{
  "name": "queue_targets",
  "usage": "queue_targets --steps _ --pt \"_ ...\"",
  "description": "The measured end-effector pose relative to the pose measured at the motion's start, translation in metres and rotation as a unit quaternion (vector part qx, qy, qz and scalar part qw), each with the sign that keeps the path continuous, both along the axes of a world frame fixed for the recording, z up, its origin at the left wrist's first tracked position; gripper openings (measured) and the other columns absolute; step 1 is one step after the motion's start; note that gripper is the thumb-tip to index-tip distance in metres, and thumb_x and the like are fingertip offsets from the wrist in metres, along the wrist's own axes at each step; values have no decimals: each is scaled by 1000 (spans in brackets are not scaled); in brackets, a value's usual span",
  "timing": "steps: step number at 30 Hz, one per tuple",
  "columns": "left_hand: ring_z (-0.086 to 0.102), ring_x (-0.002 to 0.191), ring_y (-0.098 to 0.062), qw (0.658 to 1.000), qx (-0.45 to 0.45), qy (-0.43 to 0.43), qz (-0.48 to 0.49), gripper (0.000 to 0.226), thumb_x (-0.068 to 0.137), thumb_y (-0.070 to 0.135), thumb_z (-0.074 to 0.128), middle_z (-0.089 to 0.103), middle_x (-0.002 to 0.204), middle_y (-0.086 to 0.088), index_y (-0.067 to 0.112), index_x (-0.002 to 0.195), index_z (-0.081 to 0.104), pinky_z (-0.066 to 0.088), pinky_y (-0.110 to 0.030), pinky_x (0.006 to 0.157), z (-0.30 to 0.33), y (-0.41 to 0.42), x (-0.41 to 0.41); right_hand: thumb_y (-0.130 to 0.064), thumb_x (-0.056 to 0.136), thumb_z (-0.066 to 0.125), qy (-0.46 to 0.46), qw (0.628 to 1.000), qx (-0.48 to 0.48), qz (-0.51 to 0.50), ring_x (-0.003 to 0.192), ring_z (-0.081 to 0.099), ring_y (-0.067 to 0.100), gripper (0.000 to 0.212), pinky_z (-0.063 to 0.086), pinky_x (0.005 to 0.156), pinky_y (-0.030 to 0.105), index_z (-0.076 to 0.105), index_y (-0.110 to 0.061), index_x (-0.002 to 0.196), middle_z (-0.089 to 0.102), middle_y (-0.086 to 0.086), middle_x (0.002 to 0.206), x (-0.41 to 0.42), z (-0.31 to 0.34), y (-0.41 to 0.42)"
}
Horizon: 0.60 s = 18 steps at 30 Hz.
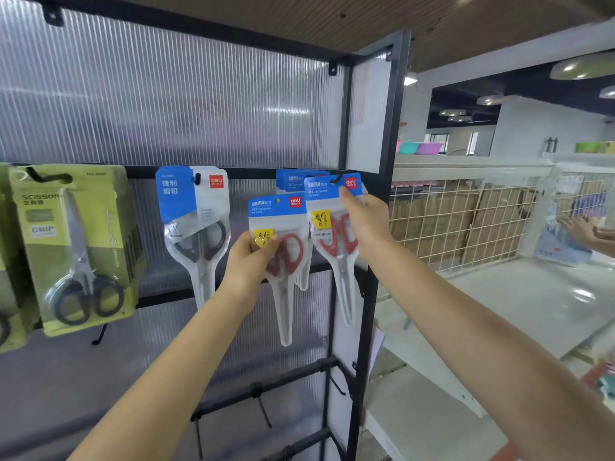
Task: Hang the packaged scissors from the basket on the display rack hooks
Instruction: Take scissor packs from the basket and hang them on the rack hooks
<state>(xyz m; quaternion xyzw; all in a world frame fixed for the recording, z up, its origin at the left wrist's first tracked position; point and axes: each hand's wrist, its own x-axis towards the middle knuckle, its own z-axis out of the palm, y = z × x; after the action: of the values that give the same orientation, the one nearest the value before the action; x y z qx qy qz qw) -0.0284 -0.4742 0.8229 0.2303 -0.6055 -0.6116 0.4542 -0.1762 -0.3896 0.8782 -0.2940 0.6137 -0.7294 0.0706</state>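
Scissors pack [283,247] hangs below left hand [248,261] grip.

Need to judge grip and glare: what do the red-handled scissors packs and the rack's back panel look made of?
Packs, one in the left hand and one under the right hand: apparently clear glossy plastic pouches, since scissors show through, with blue printed headers, probably card. Back panel: likely ribbed translucent plastic sheet; fine vertical ridges, soft highlights.

"SCISSOR" on green scissors pack [76,247]
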Motion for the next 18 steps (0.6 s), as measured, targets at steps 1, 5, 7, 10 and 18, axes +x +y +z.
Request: queue_targets --steps 1,5,7,10,18 --pt "63 100 -37 1000 -1 1 4 8 92 18 57 65 108 -20 12 95 53 51 -54 88 -2 -2 0 -30 91 61 8 1000 7 7 81 66 14 18 52 78 30 60 -16 79 70 7 94 -1 0 -2" --pt "62 87 -25 1000 -9 7 0 8 93 16 56 64 88 -5 10 95 51 53 -41 78 -10 -6 2 -26 89 63 51 998 30 4 84 64 18 14 52 88 41 63 -15 80 70 13 96 -10 8 -16" --pt "61 88 -21 1000 -12 0 -2 5 92 16 56 63 90 -4 12 93 53 53 -39 81 -14 -6 3 -25 90 62 77 996 54 5 91 66 23 14 52 90 46 59 -21 77 69 11 97 -14 12 -27" --pt "61 88 -18 1000 -15 -5 -6 3 92 17 56 63 94 -4 16 94 54 52 -39 84 -16 -8 5 -26 91 60 116 990 78 -14 93 64 22 21 52 85 36 54 -24 71 67 9 96 -17 15 -42" --pt "62 93 -20 999 -17 -13 -28 6 92 17 57 65 98 -4 19 97 56 52 -36 82 -24 -15 2 -29 91 59 152 979 125 -44 100 62 22 29 51 82 30 65 -5 106 67 10 106 -32 13 -61"
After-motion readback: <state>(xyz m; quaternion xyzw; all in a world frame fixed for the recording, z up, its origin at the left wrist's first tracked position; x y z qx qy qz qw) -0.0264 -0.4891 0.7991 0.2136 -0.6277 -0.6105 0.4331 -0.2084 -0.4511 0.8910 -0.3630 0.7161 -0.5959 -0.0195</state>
